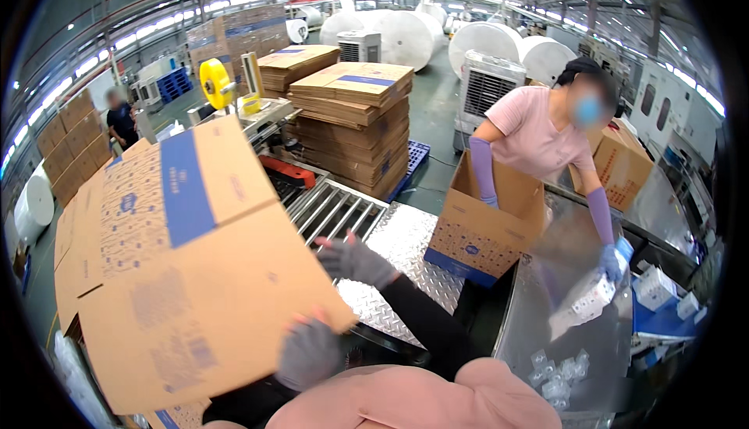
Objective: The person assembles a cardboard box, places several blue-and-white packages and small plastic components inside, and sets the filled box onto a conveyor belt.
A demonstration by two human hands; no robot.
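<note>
A large brown cardboard carton (226, 273) with a blue band and a dark printed pattern fills the left side, tilted in front of me; it looks flat or barely unfolded. My left hand (310, 353), in a grey fingerless glove, grips its lower right edge, with the fingertips lying on the board. Just past the carton's right edge, my right hand (356, 264), in the same kind of glove, is stretched out with fingers apart and holds nothing. Beneath that hand are a metal roller conveyor (335, 204) and a diamond-patterned steel plate (406, 249).
Stacks of flat cartons (355, 117) stand beyond the conveyor, near a yellow tape reel (215, 83). To the right, an open carton (488, 222) stands by a steel table (538, 335). A co-worker (546, 136) reaches over it to white packs (594, 298). Clear plastic pieces (558, 378) lie nearer.
</note>
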